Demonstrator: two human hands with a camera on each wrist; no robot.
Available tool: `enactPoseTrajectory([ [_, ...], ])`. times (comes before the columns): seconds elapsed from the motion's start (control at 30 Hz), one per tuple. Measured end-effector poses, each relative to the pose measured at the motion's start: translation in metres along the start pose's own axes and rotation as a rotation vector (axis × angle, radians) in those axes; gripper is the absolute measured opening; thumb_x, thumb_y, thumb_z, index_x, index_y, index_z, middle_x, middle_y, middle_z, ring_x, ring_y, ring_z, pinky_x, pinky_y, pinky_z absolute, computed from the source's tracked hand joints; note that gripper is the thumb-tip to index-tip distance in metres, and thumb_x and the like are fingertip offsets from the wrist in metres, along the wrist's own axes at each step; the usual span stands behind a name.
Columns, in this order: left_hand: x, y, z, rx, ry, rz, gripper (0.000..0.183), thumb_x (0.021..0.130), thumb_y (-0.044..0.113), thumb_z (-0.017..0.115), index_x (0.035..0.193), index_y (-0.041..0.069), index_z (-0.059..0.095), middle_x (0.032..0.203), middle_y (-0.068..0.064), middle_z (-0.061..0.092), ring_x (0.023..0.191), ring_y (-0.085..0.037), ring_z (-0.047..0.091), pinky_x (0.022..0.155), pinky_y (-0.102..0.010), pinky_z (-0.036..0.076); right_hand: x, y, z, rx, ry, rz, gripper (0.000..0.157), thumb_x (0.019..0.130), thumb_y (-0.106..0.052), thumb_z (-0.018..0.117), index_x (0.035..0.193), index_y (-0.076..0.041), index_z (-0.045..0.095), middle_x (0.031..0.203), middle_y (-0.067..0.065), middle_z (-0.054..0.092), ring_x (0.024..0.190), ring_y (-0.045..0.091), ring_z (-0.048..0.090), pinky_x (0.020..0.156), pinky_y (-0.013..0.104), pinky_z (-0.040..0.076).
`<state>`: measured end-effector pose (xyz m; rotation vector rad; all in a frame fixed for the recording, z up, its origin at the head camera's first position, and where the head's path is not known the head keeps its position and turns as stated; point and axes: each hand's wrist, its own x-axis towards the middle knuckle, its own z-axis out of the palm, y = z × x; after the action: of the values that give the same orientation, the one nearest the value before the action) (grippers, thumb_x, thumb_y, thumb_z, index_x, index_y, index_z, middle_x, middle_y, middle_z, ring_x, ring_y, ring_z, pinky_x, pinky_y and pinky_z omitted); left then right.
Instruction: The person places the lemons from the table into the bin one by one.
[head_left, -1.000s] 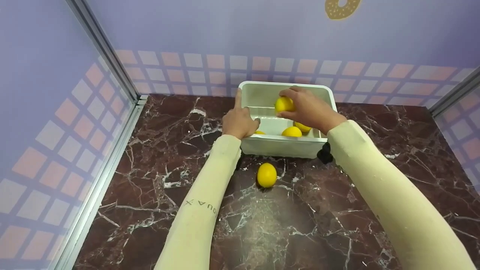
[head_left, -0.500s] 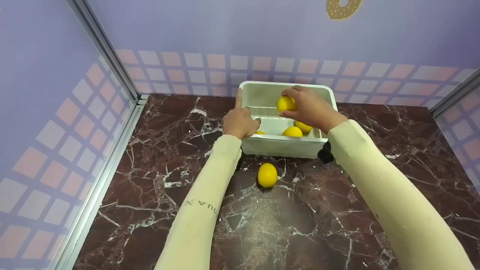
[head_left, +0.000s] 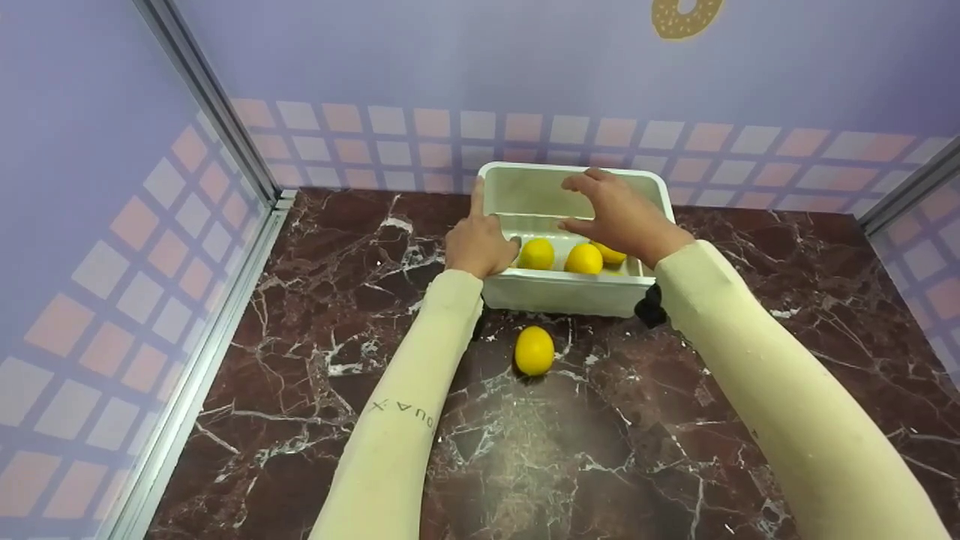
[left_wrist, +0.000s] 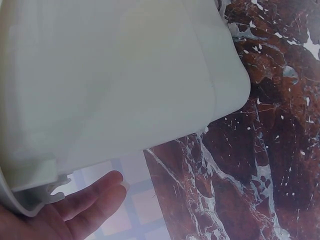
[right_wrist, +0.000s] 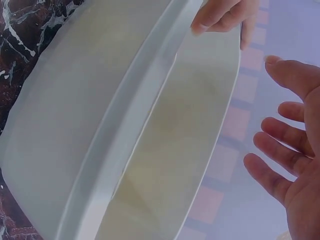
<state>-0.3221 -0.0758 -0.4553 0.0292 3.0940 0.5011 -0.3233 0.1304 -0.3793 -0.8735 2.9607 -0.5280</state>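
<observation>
A white plastic bin (head_left: 566, 294) stands against the back wall in the head view. Several lemons (head_left: 583, 259) lie inside along its near side, partly hidden by the rim. One more lemon (head_left: 534, 351) sits on the counter in front of the bin. My left hand (head_left: 480, 241) grips the bin's left rim, thumb inside and fingers outside; in the left wrist view its fingers (left_wrist: 95, 200) show below the rim. Over the bin's right half hovers my right hand (head_left: 619, 214), fingers spread and holding nothing, as the right wrist view also shows.
Dark red marbled counter (head_left: 360, 315) surrounds the bin. A purple wall (head_left: 390, 67) with pink and white squares rises behind it. Metal framing (head_left: 255, 262) runs along the left side panel. A small black object (head_left: 650, 306) shows by the right sleeve.
My right hand has let go of a lemon, which now lies in the bin near my left thumb. The right fingers have spread. My left hand keeps its place on the rim.
</observation>
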Motion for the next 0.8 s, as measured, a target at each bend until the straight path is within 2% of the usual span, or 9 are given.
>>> enactPoseTrajectory([
  [0.27,0.001,0.0,0.0,0.006,0.001,-0.005,0.049,0.085,0.045,0.055,0.115,0.009,0.071,0.165,0.002,-0.003,0.088,-0.031,0.065,0.072,-0.046,0.054,-0.002,-0.001,0.001,0.004,-0.002,-0.027,0.055,0.088,-0.028,0.07,0.134,-0.003,0.052,0.132,0.018,0.055,0.117,0.036,0.056,0.101,0.048,0.045],
  [0.47,0.0,0.002,-0.001,0.01,-0.015,-0.011,0.053,0.085,0.046,0.054,0.12,0.009,0.069,0.165,0.001,-0.005,0.088,-0.031,0.065,0.072,-0.046,0.055,-0.007,-0.002,0.003,0.013,-0.011,-0.013,0.055,0.088,-0.028,0.07,0.134,-0.004,0.052,0.132,0.016,0.054,0.116,0.034,0.057,0.099,0.048,0.047],
  [0.8,0.0,0.002,0.0,0.001,-0.001,-0.02,0.059,0.085,0.046,0.057,0.131,0.009,0.062,0.165,0.002,-0.004,0.089,-0.031,0.065,0.073,-0.046,0.054,-0.012,-0.001,0.006,0.013,-0.005,-0.033,0.055,0.088,-0.032,0.07,0.133,-0.006,0.053,0.133,0.016,0.053,0.114,0.033,0.057,0.098,0.047,0.047],
])
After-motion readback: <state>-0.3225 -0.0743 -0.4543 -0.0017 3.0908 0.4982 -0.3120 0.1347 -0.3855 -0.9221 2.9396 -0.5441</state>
